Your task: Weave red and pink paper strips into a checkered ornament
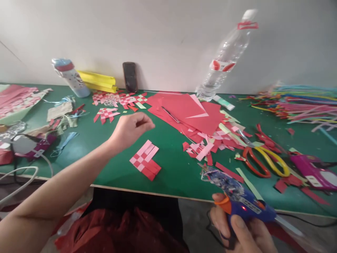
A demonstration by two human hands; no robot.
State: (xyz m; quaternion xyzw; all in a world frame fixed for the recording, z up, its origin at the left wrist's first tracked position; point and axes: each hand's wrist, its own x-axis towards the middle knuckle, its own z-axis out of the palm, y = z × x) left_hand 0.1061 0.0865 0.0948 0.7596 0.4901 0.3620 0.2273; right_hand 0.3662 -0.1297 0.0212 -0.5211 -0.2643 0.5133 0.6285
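A blue glue gun [243,203] with an orange trigger is gripped in my right hand [244,232] at the table's front edge. Its red light is lit, clear glue and strings crust the nozzle, and a glue stick pokes from the back. Over the table to the left, my left hand [130,130] hovers with its fingers curled and the tips pinched together. Whatever they hold, if anything, is too small or hidden to make out. Just below that hand lies a woven pink and red paper heart [144,160], flat on the green table [168,165].
Red paper sheets [184,109] with a pen [170,115] lie behind, paper scraps [207,144] beside them. Orange-yellow scissors [263,160], a purple glue gun [314,170] and pipe cleaners [305,105] are right. A plastic bottle [223,59], phone [130,77] and flask [71,77] stand at the wall.
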